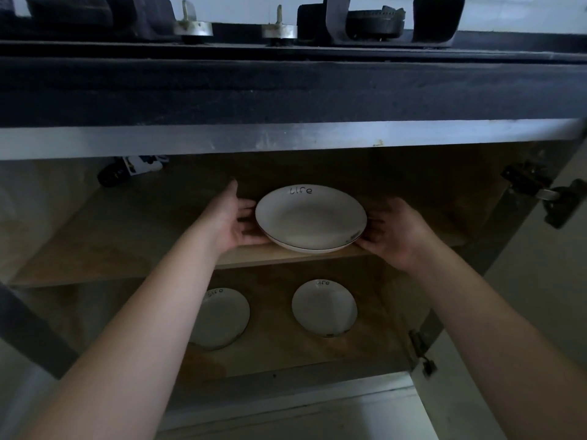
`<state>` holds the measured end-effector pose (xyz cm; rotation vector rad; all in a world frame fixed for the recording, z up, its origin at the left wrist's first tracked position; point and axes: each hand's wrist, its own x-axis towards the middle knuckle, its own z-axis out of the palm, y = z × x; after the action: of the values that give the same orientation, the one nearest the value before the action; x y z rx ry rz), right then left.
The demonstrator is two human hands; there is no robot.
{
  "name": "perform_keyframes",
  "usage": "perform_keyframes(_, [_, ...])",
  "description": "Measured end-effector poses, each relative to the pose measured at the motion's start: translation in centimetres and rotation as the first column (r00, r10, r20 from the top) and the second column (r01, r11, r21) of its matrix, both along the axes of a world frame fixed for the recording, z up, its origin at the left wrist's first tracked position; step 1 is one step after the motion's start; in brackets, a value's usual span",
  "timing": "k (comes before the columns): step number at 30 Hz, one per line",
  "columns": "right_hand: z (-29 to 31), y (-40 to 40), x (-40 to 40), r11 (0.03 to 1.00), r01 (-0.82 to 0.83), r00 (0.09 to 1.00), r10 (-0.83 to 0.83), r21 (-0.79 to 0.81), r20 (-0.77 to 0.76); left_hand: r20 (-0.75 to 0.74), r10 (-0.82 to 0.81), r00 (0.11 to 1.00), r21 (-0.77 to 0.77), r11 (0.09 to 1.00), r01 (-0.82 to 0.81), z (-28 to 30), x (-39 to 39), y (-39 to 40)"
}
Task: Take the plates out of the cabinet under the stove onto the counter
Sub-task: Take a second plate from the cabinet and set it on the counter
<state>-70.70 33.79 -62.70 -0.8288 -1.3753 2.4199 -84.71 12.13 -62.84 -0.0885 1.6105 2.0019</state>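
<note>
Your fingers [246, 217] on the left hand [232, 222] curl under the left rim of the white plate [309, 217], and the thumb stands up clear of it, pointing toward the back of the cabinet. On the other side, your right hand [392, 231] cups the right rim, its fingers tucked beneath the edge and mostly hidden by the plate. So both hands hold the same plate, one on each side.

That plate carries the word "life" near its far rim and sits tilted at the front edge of the upper shelf [127, 236], its near rim overhanging the shelf lip. Whether it has lifted off the wood, you cannot tell.

Below, on the cabinet floor [276, 344], lie two more white plates: the left lower plate [222, 319], partly hidden behind your left forearm, and the right lower plate [324, 308], apart from each other.

A dark object [127, 169] lies at the back left of the upper shelf. Above the cabinet runs the dark bench [286, 90] edge with the stove [374, 23] on it. The open door's hinge [540, 192] shows at the right.
</note>
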Motion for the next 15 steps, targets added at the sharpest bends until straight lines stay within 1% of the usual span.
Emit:
perform_keyframes(4, [-0.3,-0.4,1.6,0.999,-0.05,0.999,0.05,0.021,-0.003,0.009,-0.014,1.0,0.005,1.0,0.014,-0.1,1.4,-0.9])
perform_keyframes(9, [-0.6,-0.6,3.5,0.996,-0.088,0.996,0.088,0.014,-0.012,-0.004,-0.011,1.0,0.051,0.999,0.011,0.1,3.6,-2.7])
perform_keyframes(12, [-1.0,-0.6,4.0,0.99,-0.11,0.994,0.111,0.09,-0.009,-0.037,-0.005,0.999,0.041,0.999,0.007,0.1,5.2,-3.6])
perform_keyframes(15, [-1.0,-1.4,4.3,0.981,-0.101,0.994,0.093,0.163,0.057,-0.044,0.012,0.999,0.035,0.999,-0.011,0.2,6.9,-4.5])
